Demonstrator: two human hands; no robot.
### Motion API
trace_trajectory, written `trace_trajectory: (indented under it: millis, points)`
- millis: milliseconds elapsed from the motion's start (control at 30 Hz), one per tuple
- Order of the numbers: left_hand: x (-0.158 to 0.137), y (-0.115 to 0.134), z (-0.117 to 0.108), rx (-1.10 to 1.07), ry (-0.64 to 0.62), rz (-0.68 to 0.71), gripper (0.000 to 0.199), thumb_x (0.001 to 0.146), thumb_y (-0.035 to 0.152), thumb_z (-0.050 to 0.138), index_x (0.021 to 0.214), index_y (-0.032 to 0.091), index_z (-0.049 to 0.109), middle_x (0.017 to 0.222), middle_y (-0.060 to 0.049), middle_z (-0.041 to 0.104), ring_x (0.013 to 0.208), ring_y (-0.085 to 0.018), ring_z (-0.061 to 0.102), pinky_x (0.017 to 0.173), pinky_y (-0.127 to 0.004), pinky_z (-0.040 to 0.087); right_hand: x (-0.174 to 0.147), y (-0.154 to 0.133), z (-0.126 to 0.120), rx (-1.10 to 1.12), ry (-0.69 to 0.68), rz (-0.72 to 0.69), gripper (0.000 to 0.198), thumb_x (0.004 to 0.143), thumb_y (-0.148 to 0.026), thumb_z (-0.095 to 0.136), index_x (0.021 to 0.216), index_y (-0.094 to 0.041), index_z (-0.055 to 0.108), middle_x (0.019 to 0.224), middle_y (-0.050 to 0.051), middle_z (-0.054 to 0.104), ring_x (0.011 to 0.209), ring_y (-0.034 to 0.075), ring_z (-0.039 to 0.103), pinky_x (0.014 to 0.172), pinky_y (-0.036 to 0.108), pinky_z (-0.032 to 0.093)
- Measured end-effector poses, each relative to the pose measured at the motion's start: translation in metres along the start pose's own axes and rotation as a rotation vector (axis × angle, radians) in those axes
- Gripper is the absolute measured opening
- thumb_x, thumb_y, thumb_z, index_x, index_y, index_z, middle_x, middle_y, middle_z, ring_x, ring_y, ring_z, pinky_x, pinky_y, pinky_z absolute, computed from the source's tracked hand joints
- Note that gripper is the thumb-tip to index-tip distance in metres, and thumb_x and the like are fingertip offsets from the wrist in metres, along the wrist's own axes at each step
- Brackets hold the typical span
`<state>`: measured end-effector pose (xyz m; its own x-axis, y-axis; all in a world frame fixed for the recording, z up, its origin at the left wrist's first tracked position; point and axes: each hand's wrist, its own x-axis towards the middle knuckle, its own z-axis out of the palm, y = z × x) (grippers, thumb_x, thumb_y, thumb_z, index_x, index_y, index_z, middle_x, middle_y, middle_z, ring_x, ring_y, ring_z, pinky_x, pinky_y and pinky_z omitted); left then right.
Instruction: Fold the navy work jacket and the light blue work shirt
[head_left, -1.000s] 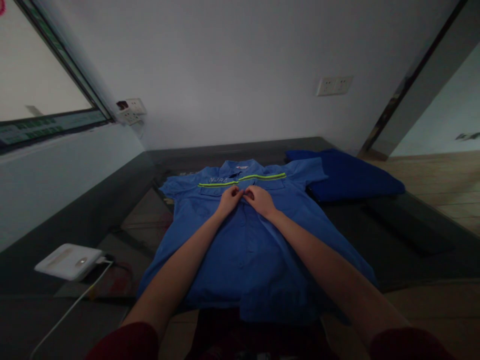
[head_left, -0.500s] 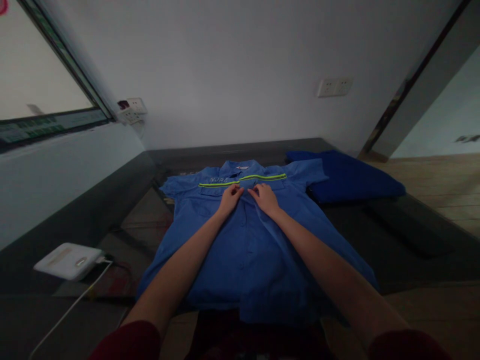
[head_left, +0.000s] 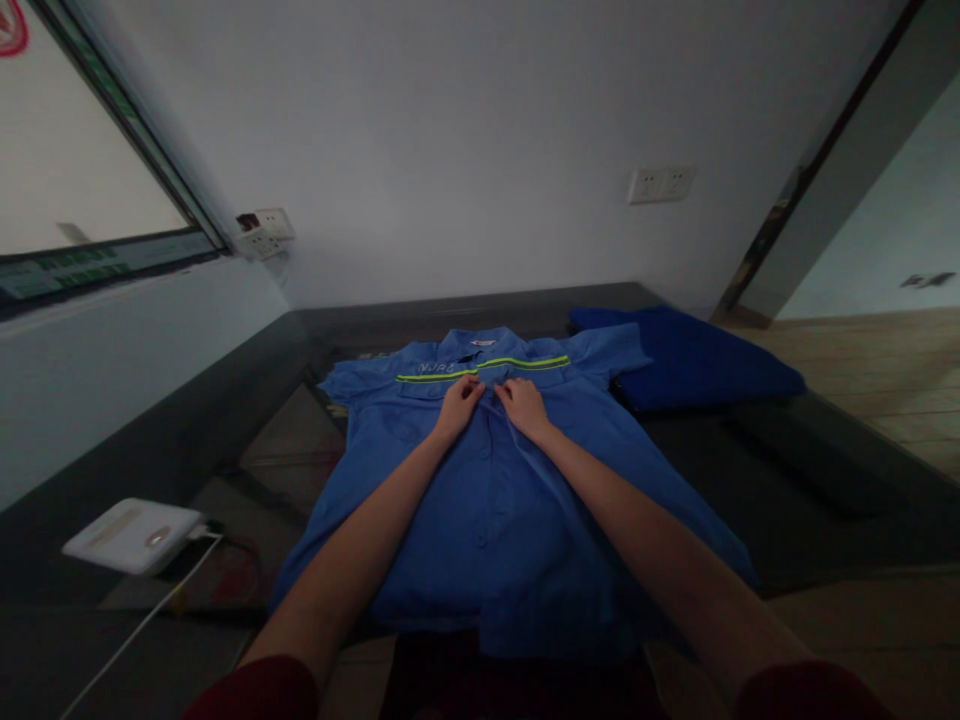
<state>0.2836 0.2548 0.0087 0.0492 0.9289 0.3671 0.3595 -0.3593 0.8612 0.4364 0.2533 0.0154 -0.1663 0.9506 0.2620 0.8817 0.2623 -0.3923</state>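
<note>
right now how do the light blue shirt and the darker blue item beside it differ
The shirt is lighter; the blue item is deeper in colour. The shirt lies spread, collar and sleeves showing, while the item forms a smaller bundle. The left hand and right hand are at the shirt's front; neither touches the item. Both lie on the dark table.

The left sleeve (head_left: 259, 692) and right sleeve (head_left: 814, 692) are dark red, with smoothly curved hems. Below them the left forearm (head_left: 367, 535), right forearm (head_left: 637, 525), left hand (head_left: 457, 408) and right hand (head_left: 523, 408) are bare. Dim, reddish-dark clothing (head_left: 517, 685) covers the lower body.
</note>
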Motion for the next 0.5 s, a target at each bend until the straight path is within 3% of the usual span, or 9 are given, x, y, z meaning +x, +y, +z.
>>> trace_trajectory:
  millis: [167,300,400,500]
  points:
    - [-0.006,0.006,0.003,0.294,0.052,0.026,0.009,0.085,0.023,0.051,0.085,0.017,0.057,0.077,-0.001,0.062,0.074,-0.015,0.058,0.071,-0.025,0.044,-0.009,-0.002,-0.008,-0.123,0.033,0.011,0.034,0.095,-0.043,0.041,0.098,-0.018,0.063,0.109,0.012,0.061,0.105,0.025,0.05,0.083,0.034,0.039]
    - [-0.008,0.009,0.002,0.563,-0.038,-0.01,0.018,0.092,0.025,0.042,0.094,0.016,0.057,0.088,-0.006,0.067,0.082,-0.017,0.063,0.075,-0.026,0.046,-0.012,0.0,-0.012,-0.194,0.043,0.024,0.034,0.09,-0.046,0.05,0.104,-0.017,0.059,0.114,0.015,0.058,0.107,0.027,0.048,0.086,0.038,0.037]
    - [-0.008,0.008,0.0,0.692,-0.124,-0.021,0.03,0.097,0.029,0.032,0.097,0.016,0.06,0.097,-0.01,0.069,0.095,-0.02,0.064,0.087,-0.032,0.045,-0.012,0.003,-0.012,-0.212,0.044,0.051,0.034,0.087,-0.045,0.055,0.107,-0.017,0.057,0.116,0.015,0.057,0.107,0.028,0.047,0.086,0.04,0.037]
    - [-0.01,0.006,-0.004,0.741,-0.17,0.002,0.034,0.098,0.03,0.031,0.11,0.017,0.059,0.121,-0.012,0.064,0.121,-0.022,0.052,0.105,-0.042,0.032,-0.01,0.005,-0.012,-0.205,0.036,0.072,0.03,0.087,-0.043,0.055,0.106,-0.018,0.057,0.115,0.014,0.057,0.107,0.028,0.047,0.085,0.039,0.037]
